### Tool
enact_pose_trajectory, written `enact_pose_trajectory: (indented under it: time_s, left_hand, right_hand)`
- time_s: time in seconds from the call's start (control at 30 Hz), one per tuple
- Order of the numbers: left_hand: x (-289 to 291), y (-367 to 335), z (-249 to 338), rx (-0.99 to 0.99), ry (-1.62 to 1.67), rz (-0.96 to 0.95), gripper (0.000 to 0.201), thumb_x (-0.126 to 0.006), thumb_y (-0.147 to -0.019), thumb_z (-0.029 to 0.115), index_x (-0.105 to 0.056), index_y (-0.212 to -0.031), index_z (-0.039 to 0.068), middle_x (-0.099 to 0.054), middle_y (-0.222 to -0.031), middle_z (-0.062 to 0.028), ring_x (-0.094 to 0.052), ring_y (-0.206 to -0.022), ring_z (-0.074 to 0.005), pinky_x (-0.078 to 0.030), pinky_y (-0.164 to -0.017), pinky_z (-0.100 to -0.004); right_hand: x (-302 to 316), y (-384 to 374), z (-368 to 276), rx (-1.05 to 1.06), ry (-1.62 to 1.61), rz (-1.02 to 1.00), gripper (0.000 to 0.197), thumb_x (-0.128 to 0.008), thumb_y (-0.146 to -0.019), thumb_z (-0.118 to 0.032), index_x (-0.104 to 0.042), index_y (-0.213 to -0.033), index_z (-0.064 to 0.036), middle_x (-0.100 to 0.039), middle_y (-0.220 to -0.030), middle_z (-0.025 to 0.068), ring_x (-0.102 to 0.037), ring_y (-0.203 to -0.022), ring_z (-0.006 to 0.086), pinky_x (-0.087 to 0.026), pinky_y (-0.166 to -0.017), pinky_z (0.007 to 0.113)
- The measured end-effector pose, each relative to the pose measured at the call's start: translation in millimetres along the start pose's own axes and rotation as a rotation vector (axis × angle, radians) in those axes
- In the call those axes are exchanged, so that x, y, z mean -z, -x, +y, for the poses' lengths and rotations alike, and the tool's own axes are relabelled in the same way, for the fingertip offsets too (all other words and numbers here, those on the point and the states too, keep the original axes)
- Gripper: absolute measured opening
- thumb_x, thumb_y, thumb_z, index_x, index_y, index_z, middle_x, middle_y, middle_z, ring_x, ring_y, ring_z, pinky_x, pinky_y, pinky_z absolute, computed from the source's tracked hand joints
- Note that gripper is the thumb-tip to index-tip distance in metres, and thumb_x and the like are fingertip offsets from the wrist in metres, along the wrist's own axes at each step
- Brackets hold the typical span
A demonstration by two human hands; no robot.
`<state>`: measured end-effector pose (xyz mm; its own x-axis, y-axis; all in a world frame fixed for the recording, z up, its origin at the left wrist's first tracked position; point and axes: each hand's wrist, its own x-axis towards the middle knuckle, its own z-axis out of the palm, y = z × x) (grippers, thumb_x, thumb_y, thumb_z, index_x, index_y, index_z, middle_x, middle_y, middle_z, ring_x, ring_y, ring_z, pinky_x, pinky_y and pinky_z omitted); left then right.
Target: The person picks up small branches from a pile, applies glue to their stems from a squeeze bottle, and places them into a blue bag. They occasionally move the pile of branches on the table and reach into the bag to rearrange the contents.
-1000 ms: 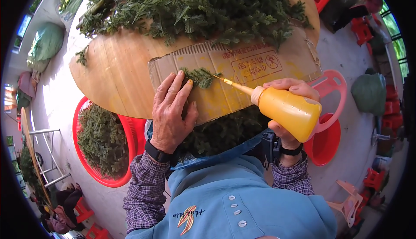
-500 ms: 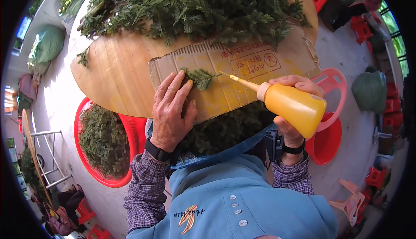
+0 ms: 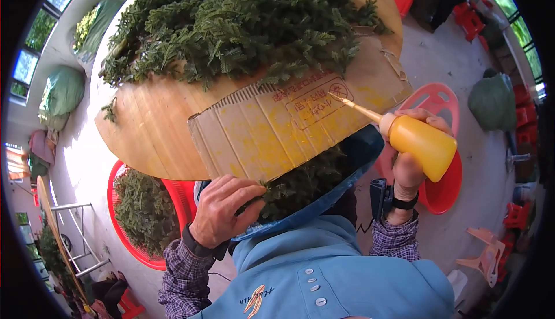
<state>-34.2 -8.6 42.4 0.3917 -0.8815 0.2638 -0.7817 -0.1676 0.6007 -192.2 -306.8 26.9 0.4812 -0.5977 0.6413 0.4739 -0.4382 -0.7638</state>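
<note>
My right hand point(image 3: 413, 163) is wrapped round a squeeze bottle point(image 3: 423, 145) of yellow liquid, its narrow nozzle pointing up and left over the cardboard. Yellow smears mark the flattened cardboard sheet point(image 3: 254, 139) on the round wooden table. At the table's near edge, my left hand point(image 3: 225, 209) has its fingers curled together at an evergreen sprig point(image 3: 272, 190). The sprig merges with the greenery point(image 3: 309, 177) in the blue lined holder point(image 3: 364, 148) at my lap, so its outline is hard to make out.
A large heap of evergreen branches point(image 3: 231, 27) covers the table's far part. Left of me stands a red basket point(image 3: 113, 203) of sprigs; to the right are a red bucket point(image 3: 445, 189) and a pink plastic stool point(image 3: 451, 102). One loose sprig point(image 3: 108, 111) lies at the table's left.
My left hand has left the cardboard with the sprig and come down to the near table edge. The bottle has moved right and slightly down, away from the cardboard's middle.
</note>
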Motion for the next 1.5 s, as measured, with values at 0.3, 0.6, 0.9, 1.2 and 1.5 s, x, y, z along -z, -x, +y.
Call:
enact_pose_trajectory:
  time_s: [0.3, 0.6, 0.9, 1.2, 1.5]
  left_hand:
    - [-8.9, -107.5, -40.7, 0.024, -0.058, 0.233, 0.031, -0.069, -0.085, 0.009, -0.065, -0.115, 0.001, -0.065, -0.11, -0.017, -0.066, -0.09, -0.0365, -0.055, -0.081, -0.0413]
    - [-7.0, -141.9, -79.5, 0.127, -0.167, 0.037, 0.021, -0.066, -0.084, 0.008, -0.063, -0.104, 0.002, -0.067, -0.104, -0.016, -0.066, -0.088, -0.0362, -0.055, -0.078, -0.0427]
    - [1.1, -105.6, -60.4, 0.215, -0.083, 0.146, 0.035, -0.06, -0.084, 0.005, -0.059, -0.118, 0.003, -0.064, -0.116, -0.018, -0.064, -0.101, -0.0349, -0.052, -0.088, -0.0428]
    - [5.7, -92.7, -60.0, 0.164, 0.0, -0.007, 0.065, -0.06, -0.084, 0.004, -0.047, -0.147, 0.009, -0.053, -0.142, -0.0148, -0.058, -0.118, -0.0276, -0.052, -0.084, -0.0337]
    - [25.0, -72.6, -60.4, 0.16, 0.011, 0.005, 0.066, -0.059, -0.085, 0.004, -0.045, -0.149, 0.009, -0.052, -0.144, -0.0155, -0.056, -0.119, -0.0268, -0.051, -0.085, -0.0325]
  right_hand:
    - [-18.2, 4.6, 11.2, 0.011, -0.038, -0.073, 0.075, -0.087, -0.076, -0.04, -0.039, -0.125, -0.0097, -0.054, -0.119, 0.0161, -0.062, -0.107, 0.0331, -0.054, -0.095, 0.046]
    - [-19.3, 3.7, 13.2, 0.005, -0.089, -0.073, 0.075, -0.087, -0.076, -0.041, -0.038, -0.124, -0.0096, -0.054, -0.119, 0.0159, -0.061, -0.108, 0.0333, -0.054, -0.095, 0.046]
    - [-36.7, 3.6, 21.7, 0.011, -0.138, -0.015, 0.077, -0.087, -0.078, -0.036, -0.037, -0.129, -0.008, -0.055, -0.121, 0.0176, -0.061, -0.109, 0.0316, -0.053, -0.097, 0.046]
    - [-76.2, -4.7, 33.9, 0.008, -0.126, -0.141, 0.074, -0.086, -0.079, -0.028, -0.038, -0.131, -0.0047, -0.056, -0.124, 0.0195, -0.06, -0.11, 0.0291, -0.053, -0.097, 0.042]
    - [-53.9, -17.4, 14.3, 0.114, 0.009, -0.093, 0.073, -0.086, -0.079, -0.025, -0.039, -0.131, -0.0038, -0.056, -0.123, 0.0191, -0.06, -0.11, 0.0278, -0.054, -0.096, 0.042]
